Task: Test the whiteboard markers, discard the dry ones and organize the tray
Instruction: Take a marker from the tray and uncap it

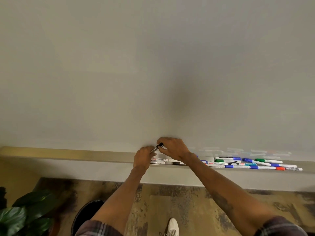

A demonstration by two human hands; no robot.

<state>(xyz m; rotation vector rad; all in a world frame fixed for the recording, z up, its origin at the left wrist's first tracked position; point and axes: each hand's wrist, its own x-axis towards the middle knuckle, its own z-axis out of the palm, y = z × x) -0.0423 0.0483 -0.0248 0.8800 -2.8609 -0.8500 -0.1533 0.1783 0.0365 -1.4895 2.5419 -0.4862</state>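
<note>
Test step: left hand [144,153] grips marker [154,149], right hand [172,148] pinches its cap [160,145]; next likely needs a stroke on the board [153,68].

Whiteboard [153,65]: smooth, semi-gloss, marker colours faintly mirrored.
Tray [68,153]: metal look, dull matt finish.
Markers [247,163]: smooth plastic, slight sheen noted.
Sleeve [95,227]: woven plaid cloth.
Plant leaves [34,200]: glossy.

Both bare forearms reached forward and converged, hands almost touching. The left grip [144,155], fingers curled, pinched a marker [154,149]. The right grip [172,148], just beside it and slightly higher, pinched the black cap [160,145].
</note>
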